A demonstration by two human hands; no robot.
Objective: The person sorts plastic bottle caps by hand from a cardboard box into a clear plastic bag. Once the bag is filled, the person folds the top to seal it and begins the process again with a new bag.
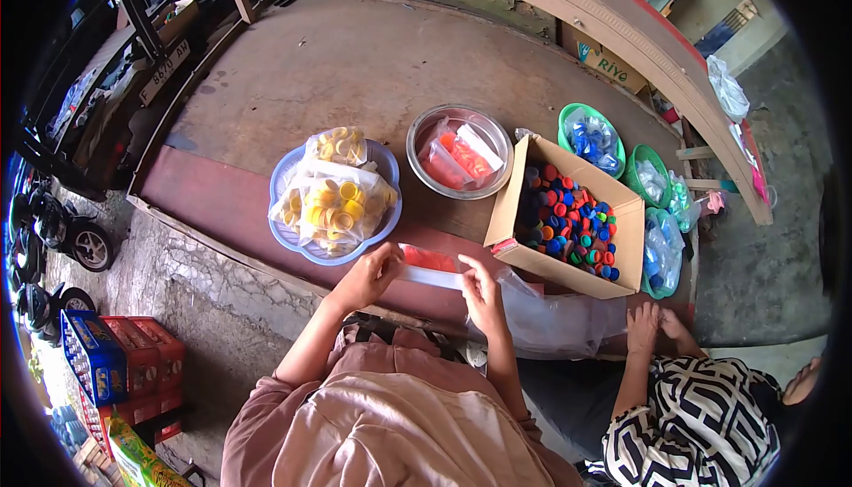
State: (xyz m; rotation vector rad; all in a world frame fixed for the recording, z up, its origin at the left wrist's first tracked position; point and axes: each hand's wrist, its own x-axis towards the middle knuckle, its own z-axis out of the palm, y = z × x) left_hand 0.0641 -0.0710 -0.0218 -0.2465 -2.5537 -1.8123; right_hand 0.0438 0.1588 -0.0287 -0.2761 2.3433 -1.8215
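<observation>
Between my two hands is a small plastic bag (429, 258) with red contents and a white strip along its near edge. My left hand (376, 274) pinches the left end of this bag. At its other end, the fingers of my right hand (482, 286) grip the corner by the white strip. Just beyond, a round metal bowl (417, 176) holds similar bags with orange-red contents. A blue-lilac plastic basket (278, 212) stands beyond my left hand, heaped with clear bags of yellow and cream rings or caps (333, 207).
Right of the bowl stands a cardboard box (577, 276) of mixed bottle caps. Green baskets (563, 132) with bagged blue and clear pieces line the table's right side. A clear plastic sheet (564, 323) lies near another person's hands (644, 327). Drink crates (133, 354) stand at lower left.
</observation>
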